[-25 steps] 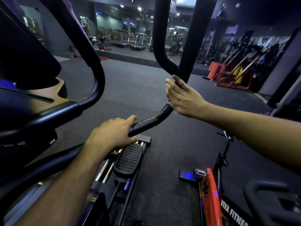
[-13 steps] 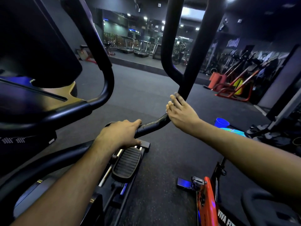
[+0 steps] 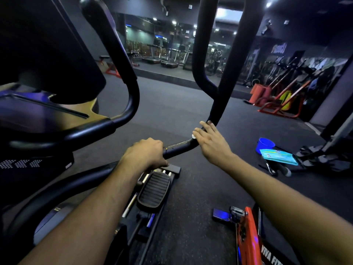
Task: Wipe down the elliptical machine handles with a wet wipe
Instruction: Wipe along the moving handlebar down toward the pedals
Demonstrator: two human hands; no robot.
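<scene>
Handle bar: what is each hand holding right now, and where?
Left hand grips the handle bar on its low straight stretch. Right hand presses a white wipe against the bend.

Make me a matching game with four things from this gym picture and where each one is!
Things:
1. left hand
2. right hand
3. blue cup
4. foot pedal

Places:
A. on the floor, far right
B. below the handle, ribbed and black
C. wrapped around the lower handle bar
D. at the bend of the handle, a bit of white wipe showing under the fingers

Pairs: 1-C, 2-D, 3-A, 4-B
</scene>
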